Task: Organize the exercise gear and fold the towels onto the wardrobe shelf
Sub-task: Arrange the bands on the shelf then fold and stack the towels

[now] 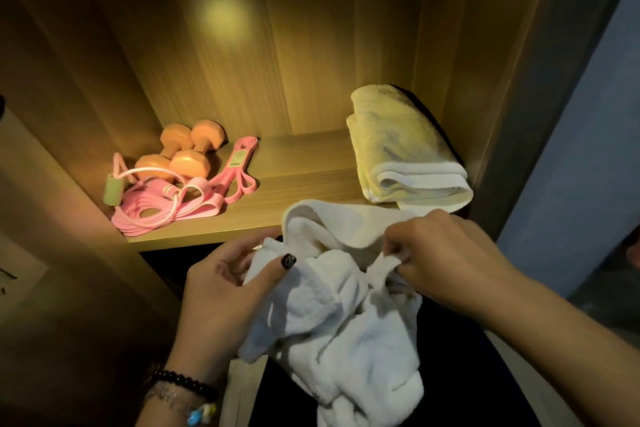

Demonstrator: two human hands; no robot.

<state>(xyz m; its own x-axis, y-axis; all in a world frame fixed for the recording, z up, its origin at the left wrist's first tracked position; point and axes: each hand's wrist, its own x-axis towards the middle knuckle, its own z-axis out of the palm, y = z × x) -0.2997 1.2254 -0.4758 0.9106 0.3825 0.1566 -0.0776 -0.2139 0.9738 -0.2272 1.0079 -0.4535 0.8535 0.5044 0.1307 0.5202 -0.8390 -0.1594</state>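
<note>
Terry cloth, soft and light — the white towel (332, 315) is hanging crumpled just in front of the wardrobe shelf (294, 163), its top edge resting on the shelf lip. Left of it the left hand (221, 291) is gripping a bunched corner; to its right the right hand (446, 260) is pinching a hem strip. Being limp, it is likely needing a hold at two corners — pulled taut before folding. A folded towel (405, 149) is lying on the shelf's right end.
</note>
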